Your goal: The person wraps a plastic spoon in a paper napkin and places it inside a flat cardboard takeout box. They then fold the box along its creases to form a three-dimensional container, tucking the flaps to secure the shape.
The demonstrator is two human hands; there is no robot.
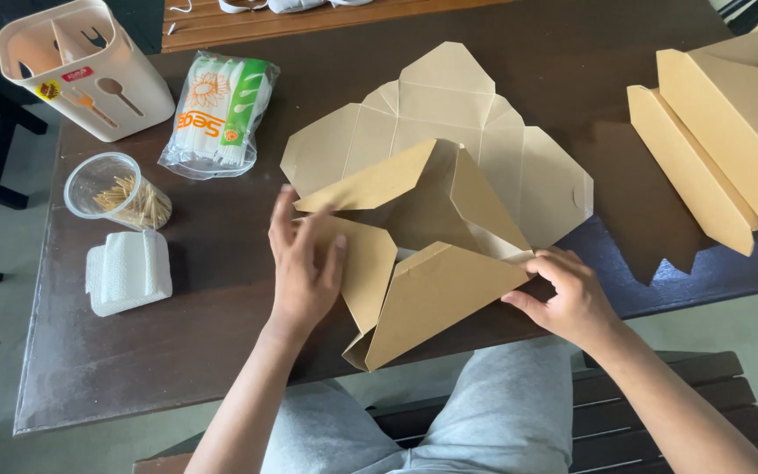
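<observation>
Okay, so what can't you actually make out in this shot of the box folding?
Head view only:
- Inside of the brown paper box: its raised flaps cover it.
- Left hand palm and what lies under it: the back of the hand hides it.
- Right hand fingertips: tucked behind a flap edge.
- Folded boxes at right: cut off by the picture edge.
- Cutlery holder contents: its walls hide them.

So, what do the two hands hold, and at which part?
Both hold the half-folded brown paper box: left hand flat on its left flap, right hand pinching its right corner.
</observation>
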